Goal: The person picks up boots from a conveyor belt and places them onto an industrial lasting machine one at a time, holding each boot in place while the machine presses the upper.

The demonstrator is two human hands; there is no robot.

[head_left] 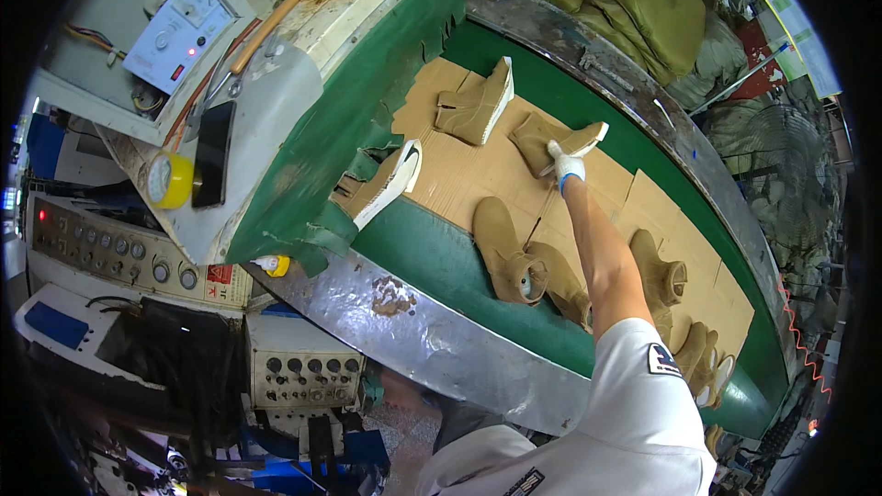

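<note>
My right hand (568,164), in a white glove with a blue cuff, reaches far over the conveyor and closes on the side of a tan ankle boot (531,140). That boot lies on its side, toe to the right. To its left lies another tan boot (466,112) with a white sole. A third boot (372,188), white sole facing right, comes partly out from under the torn green curtain (367,83). Closer to me are a tan boot (496,239) and a second one (562,277), partly behind my arm. My left hand is out of view.
Flattened cardboard (469,179) covers the green belt (418,230) between metal rims (413,321). More boots (657,271) lie right of my arm. A hammer (276,23), phone (213,152) and yellow tape roll (170,179) rest on the machine. Stuffed sacks (648,18) are piled beyond.
</note>
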